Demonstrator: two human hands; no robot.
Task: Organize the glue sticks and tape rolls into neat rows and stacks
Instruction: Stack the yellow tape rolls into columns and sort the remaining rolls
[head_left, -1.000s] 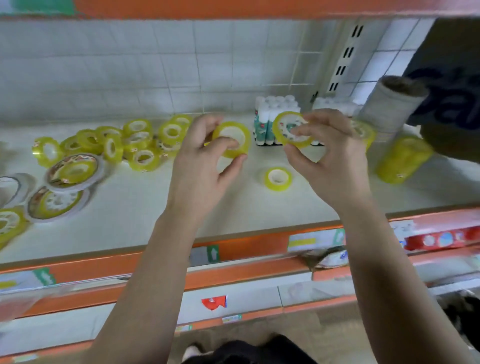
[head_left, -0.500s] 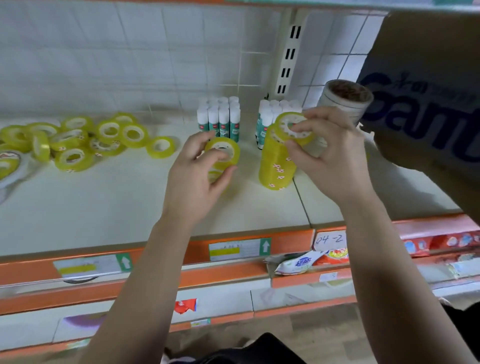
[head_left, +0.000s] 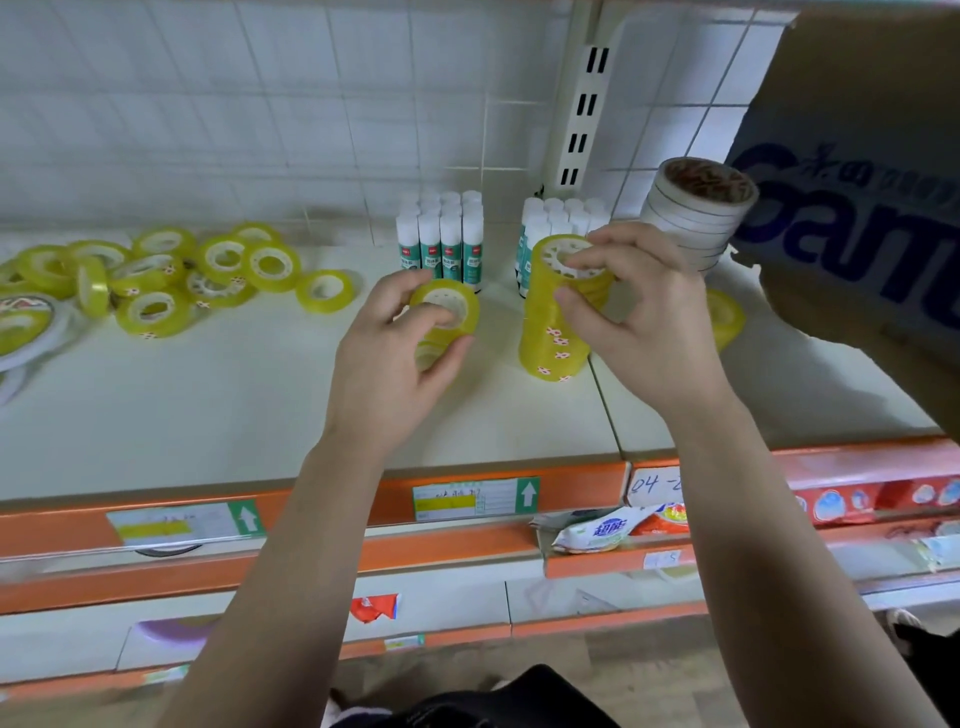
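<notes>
Left hand (head_left: 395, 364) curled round yellow tape roll (head_left: 448, 307) above mid-shelf, right hand (head_left: 639, 322) pinching top of upright tape stack (head_left: 553, 338) beside it, glue sticks (head_left: 441, 244) standing by far wall, loose rolls (head_left: 156, 280) heaped far left

Yellow tape rolls (head_left: 156, 280) with white cores litter a cream shelf (head_left: 208, 405), left of frame; white-capped teal glue sticks (head_left: 441, 244) centre; the shelf's orange edge strip (head_left: 322, 509) below; white tiled wall (head_left: 260, 93) behind.
</notes>
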